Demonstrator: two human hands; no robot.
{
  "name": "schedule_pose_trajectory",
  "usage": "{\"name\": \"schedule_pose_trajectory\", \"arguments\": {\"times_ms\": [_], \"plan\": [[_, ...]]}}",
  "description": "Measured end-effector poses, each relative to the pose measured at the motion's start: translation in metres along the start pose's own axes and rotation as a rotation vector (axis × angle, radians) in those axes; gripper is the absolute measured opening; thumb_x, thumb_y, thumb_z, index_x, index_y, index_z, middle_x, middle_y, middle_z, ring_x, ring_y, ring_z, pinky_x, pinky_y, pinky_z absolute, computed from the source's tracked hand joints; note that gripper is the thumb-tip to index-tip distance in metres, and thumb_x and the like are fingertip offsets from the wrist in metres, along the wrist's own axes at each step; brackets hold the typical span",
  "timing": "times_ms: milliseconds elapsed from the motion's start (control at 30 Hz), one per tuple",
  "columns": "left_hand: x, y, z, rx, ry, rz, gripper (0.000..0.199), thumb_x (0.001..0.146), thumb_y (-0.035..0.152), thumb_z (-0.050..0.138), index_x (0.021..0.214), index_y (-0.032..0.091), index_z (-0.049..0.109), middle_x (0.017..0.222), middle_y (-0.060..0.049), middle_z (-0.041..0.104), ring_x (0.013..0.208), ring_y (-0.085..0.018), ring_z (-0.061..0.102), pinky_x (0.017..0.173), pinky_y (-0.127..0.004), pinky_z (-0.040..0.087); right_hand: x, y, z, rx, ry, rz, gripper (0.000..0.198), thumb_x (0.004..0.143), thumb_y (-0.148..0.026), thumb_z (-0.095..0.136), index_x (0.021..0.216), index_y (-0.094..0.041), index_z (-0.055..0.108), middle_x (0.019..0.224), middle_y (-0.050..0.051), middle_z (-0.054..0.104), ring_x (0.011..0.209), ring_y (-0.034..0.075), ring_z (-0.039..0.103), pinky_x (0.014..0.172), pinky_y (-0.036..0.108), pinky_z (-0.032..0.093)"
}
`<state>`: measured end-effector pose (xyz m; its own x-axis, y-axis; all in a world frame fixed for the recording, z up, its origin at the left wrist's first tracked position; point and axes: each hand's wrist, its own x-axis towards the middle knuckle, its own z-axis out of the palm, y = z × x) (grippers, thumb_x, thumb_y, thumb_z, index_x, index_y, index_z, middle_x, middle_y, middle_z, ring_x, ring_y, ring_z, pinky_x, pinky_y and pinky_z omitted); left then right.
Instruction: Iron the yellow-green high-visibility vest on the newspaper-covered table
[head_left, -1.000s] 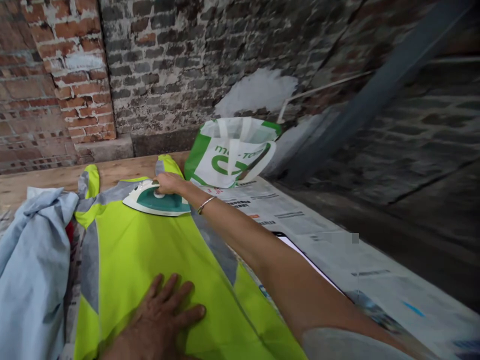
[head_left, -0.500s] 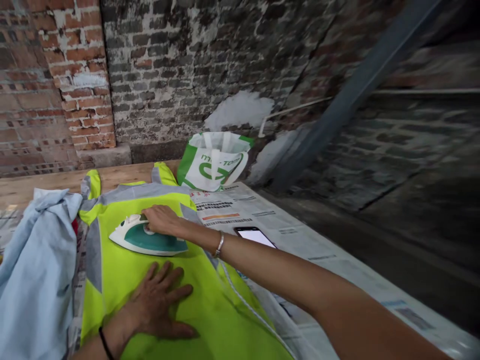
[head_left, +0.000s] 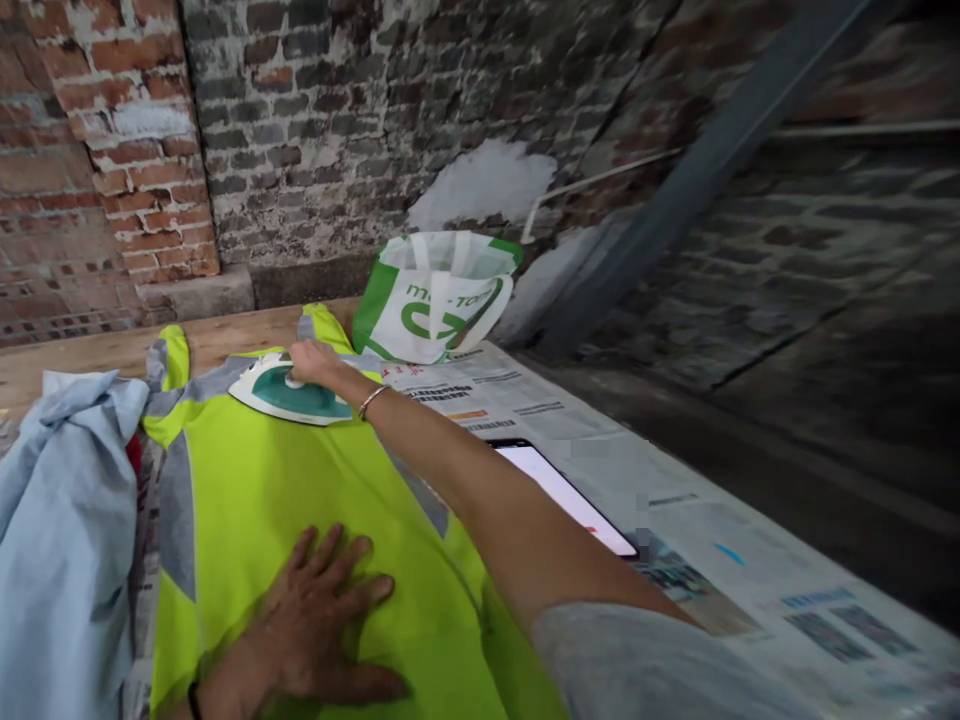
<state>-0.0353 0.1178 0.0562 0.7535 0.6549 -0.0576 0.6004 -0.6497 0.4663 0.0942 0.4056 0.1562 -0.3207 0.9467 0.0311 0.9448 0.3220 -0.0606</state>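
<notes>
Right hand closed around the handle of a white-and-teal steam iron, way out at about 11 o'clock near the far end of the work surface. Sitting flat on the top part of a fluorescent yellow safety vest with grey reflective bands, right by the grey shoulder band. Thin metal bangle on that wrist, arm stretched long across the vest from 5 o'clock.

Left hand down at 6 o'clock, fingers spread, palm pressed flat on the yellow fabric, gripping nothing. Well apart from the iron.

Vest spread out lengthwise over sheets of printed newspaper covering a wooden table. At 9 o'clock, a crumpled pale blue cloth garment bunched up against the vest's edge. At 3 o'clock of the arm, a black smartphone with its screen lit white lying on the newspaper. At 12 o'clock, just past the iron, a green-and-white plastic shopping bag standing open against a rough old brick wall.
</notes>
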Motion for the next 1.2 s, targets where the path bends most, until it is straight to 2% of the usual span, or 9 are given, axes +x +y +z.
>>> {"name": "schedule_pose_trajectory", "arguments": {"times_ms": [167,300,533,700,833,900,967,1067,1200], "plan": [[0.001,-0.002,0.001,0.04,0.015,0.028,0.088,0.085,0.079,0.061,0.158,0.04,0.035,0.171,-0.005,0.022,0.159,-0.035,0.014,0.127,-0.064,0.013,0.002,0.028,-0.004,-0.012,-0.055,-0.057,0.051,0.085,-0.031,0.072,0.134,-0.019,0.069,0.13,0.016,0.072,0.12,0.031,0.067,0.09,0.031,0.052],[0.004,0.002,-0.006,0.073,-0.045,-0.017,0.086,0.085,0.077,0.063,0.157,0.035,0.041,0.17,-0.009,0.025,0.158,-0.039,0.015,0.124,-0.069,0.016,-0.021,0.03,-0.011,0.012,-0.128,-0.152,0.039,0.082,-0.032,0.074,0.12,-0.021,0.076,0.117,0.01,0.078,0.108,0.026,0.071,0.077,0.024,0.05],[0.008,0.005,-0.014,0.131,-0.047,-0.022,0.085,0.085,0.073,0.066,0.156,0.032,0.043,0.17,-0.011,0.026,0.158,-0.04,0.017,0.123,-0.07,0.015,-0.102,0.019,-0.017,0.043,-0.178,-0.299,0.03,0.081,-0.032,0.073,0.11,-0.025,0.077,0.11,0.005,0.079,0.104,0.024,0.071,0.071,0.024,0.045],[-0.011,0.023,-0.011,0.17,-0.036,0.074,0.065,0.096,0.053,0.064,0.155,0.032,0.044,0.168,-0.008,0.033,0.157,-0.032,0.026,0.127,-0.06,0.019,-0.177,0.005,-0.023,0.066,-0.194,-0.293,0.027,0.083,-0.032,0.07,0.108,-0.027,0.077,0.107,0.006,0.08,0.105,0.026,0.072,0.073,0.026,0.045],[-0.041,0.047,0.022,0.19,0.01,0.116,0.088,0.093,0.053,0.067,0.164,0.024,0.023,0.166,-0.012,0.036,0.156,-0.028,0.029,0.126,-0.048,0.03,-0.226,-0.006,-0.022,0.075,-0.192,-0.28,0.026,0.083,-0.031,0.069,0.107,-0.029,0.077,0.103,0.008,0.081,0.103,0.029,0.074,0.071,0.029,0.046],[-0.048,0.055,0.051,0.254,0.117,0.062,0.097,0.087,0.059,0.073,0.162,0.02,0.025,0.166,-0.017,0.033,0.154,-0.034,0.033,0.122,-0.051,0.038,-0.24,-0.009,-0.02,0.071,-0.187,-0.288,0.027,0.083,-0.031,0.068,0.108,-0.029,0.077,0.102,0.009,0.081,0.102,0.03,0.074,0.072,0.03,0.046],[-0.046,0.061,0.083,0.321,0.254,0.016,0.101,0.08,0.067,0.075,0.158,0.015,0.034,0.163,-0.022,0.039,0.151,-0.043,0.035,0.118,-0.06,0.04,-0.246,-0.011,-0.018,0.064,-0.171,-0.29,0.029,0.084,-0.03,0.066,0.111,-0.027,0.076,0.103,0.011,0.081,0.103,0.031,0.074,0.073,0.031,0.047],[-0.031,0.07,0.122,0.381,0.458,-0.1,0.107,0.074,0.078,0.072,0.153,0.012,0.041,0.157,-0.026,0.046,0.146,-0.05,0.04,0.113,-0.07,0.041,-0.241,-0.011,-0.017,0.054,-0.153,-0.279,0.032,0.085,-0.028,0.065,0.115,-0.025,0.075,0.106,0.012,0.08,0.104,0.031,0.074,0.075,0.032,0.047],[-0.018,0.082,0.135,0.472,0.587,-0.224,0.093,0.085,0.06,0.07,0.16,0.02,0.033,0.151,-0.018,0.055,0.138,-0.044,0.052,0.111,-0.066,0.044,-0.207,-0.002,-0.015,0.041,-0.127,-0.242,0.033,0.086,-0.028,0.064,0.118,-0.026,0.074,0.109,0.011,0.08,0.105,0.03,0.073,0.077,0.031,0.048]]}}
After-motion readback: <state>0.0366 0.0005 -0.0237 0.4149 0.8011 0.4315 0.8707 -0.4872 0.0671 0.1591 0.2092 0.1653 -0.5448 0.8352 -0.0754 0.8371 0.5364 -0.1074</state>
